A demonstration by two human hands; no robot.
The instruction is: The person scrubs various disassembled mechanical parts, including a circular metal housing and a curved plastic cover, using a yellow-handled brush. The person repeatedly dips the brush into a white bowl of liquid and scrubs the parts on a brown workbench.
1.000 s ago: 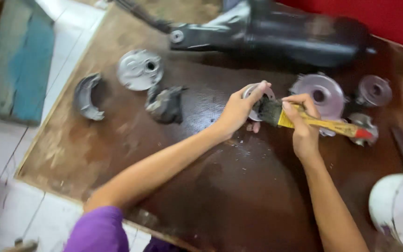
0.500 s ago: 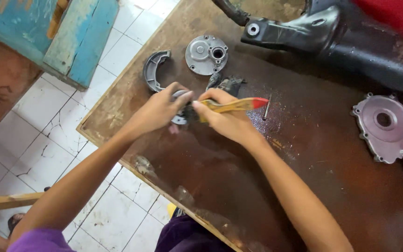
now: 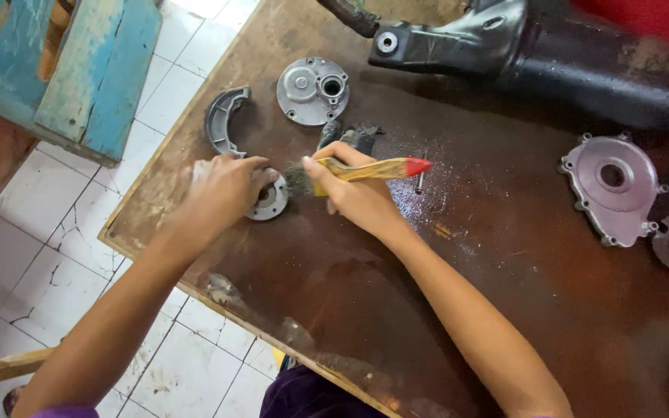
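Yellow-handled brush (image 3: 358,170) against round metal part (image 3: 270,199)

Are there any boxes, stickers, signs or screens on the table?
None in view: only bare metal parts, a brush and a big black part lie on the brown table.

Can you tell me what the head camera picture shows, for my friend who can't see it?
A person's left hand holds a small round metal part on a wet brown wooden table, while the right hand scrubs it with a dirty yellow-handled brush. Other grey metal engine pieces lie around them.
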